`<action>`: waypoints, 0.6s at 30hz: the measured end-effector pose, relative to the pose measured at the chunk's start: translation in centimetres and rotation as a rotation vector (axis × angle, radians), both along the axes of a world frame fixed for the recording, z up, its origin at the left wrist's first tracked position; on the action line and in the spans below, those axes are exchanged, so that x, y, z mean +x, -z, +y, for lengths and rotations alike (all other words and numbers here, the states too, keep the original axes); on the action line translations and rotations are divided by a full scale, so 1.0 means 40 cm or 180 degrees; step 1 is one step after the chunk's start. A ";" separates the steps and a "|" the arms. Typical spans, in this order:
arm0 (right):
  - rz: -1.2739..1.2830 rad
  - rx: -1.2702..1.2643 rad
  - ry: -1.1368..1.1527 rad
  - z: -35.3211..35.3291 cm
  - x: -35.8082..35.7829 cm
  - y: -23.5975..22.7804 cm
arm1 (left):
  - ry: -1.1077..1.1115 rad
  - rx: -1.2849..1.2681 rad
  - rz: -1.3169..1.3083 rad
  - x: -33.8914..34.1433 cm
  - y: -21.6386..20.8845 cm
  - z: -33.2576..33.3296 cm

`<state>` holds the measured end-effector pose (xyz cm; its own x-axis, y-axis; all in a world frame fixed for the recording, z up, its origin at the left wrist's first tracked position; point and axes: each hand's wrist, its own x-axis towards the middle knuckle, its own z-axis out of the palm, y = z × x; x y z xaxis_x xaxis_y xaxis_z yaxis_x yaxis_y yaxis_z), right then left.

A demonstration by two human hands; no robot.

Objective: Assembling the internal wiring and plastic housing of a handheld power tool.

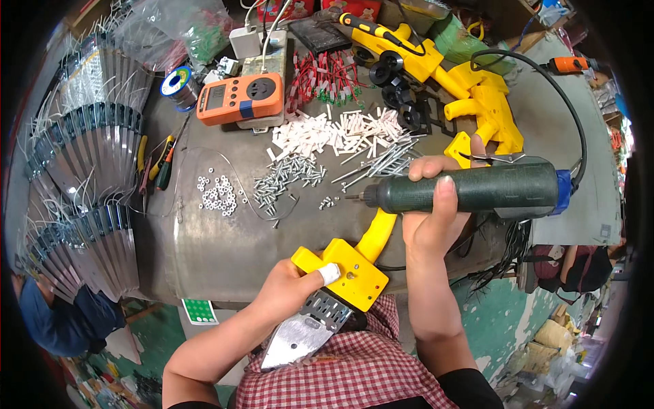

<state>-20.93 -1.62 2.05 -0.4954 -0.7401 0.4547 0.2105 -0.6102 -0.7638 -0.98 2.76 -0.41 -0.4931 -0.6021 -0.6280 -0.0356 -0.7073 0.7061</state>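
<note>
My left hand [286, 290], with white tape round its thumb, grips a yellow plastic tool housing [361, 276] near the table's front edge. A perforated metal blade [300, 341] sticks out of the housing toward my checked apron. My right hand [436, 221] is wrapped round a dark green electric screwdriver [504, 189] with a blue end cap. The screwdriver lies level, its bit pointing left, above and apart from the housing. A few tiny screws [328, 202] lie just past the bit. Left of them is a pile of longer screws [279, 180], and beyond that white nuts [218, 195].
White ceramic-like sticks [306, 134], long metal rods [381, 163] and red wired parts [320, 75] lie farther back. An orange meter [238, 97] and solder spool [178, 87] stand back left. Fanned metal blades [82, 157] fill the left. Yellow housings [494, 112] are stacked back right, beside the screwdriver's black cord [572, 102].
</note>
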 end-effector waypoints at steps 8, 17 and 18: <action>0.0130 0.0158 0.0130 -0.030 -0.002 0.007 | 0.0036 -0.0009 0.0065 0.000 0.005 -0.010; 0.0420 0.0140 0.0112 -0.048 0.009 0.020 | 0.0011 -0.0045 0.0160 0.000 -0.002 -0.015; 0.0383 0.0117 0.0062 -0.047 0.008 0.021 | 0.0065 -0.0031 0.0059 0.002 -0.003 -0.015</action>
<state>-20.59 -3.52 1.19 -0.4533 -0.7483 0.4844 0.1044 -0.5842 -0.8048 -0.91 2.17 -0.31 -0.5168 -0.5979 -0.6127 -0.0368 -0.6995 0.7137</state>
